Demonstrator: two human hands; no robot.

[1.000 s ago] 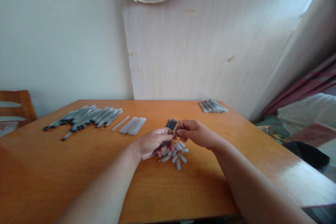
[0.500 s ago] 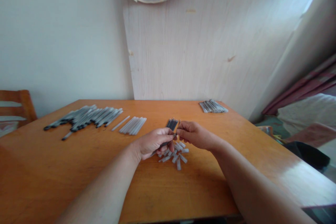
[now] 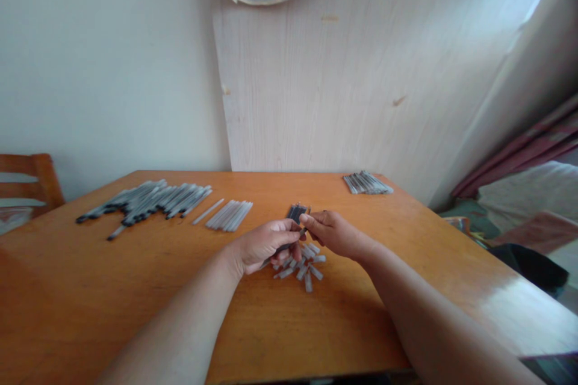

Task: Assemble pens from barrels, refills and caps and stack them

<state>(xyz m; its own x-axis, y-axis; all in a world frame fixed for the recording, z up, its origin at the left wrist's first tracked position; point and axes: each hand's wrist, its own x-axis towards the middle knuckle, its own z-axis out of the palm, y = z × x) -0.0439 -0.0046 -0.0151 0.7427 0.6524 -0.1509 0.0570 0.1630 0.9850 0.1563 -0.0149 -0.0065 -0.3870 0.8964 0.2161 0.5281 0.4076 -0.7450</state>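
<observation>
My left hand (image 3: pixel 264 245) is closed round a thin dark pen (image 3: pixel 282 248) that slants down to the left under its fingers. My right hand (image 3: pixel 332 233) pinches the upper end of that same pen, thumb and fingertips pressed together against my left fingertips. Both hands hover just above a small heap of short grey caps (image 3: pixel 301 263) on the orange wooden table (image 3: pixel 135 277). A small bundle of dark refills (image 3: pixel 295 212) lies just behind my hands.
A long row of grey pens with dark tips (image 3: pixel 144 203) lies at the far left, with a group of pale tubes (image 3: pixel 228 215) beside it. Another grey bundle (image 3: pixel 366 183) sits at the far right corner. A wooden chair (image 3: pixel 31 180) stands left.
My right hand has shifted slightly left and closed in on the pen's end. My left hand has barely moved.
</observation>
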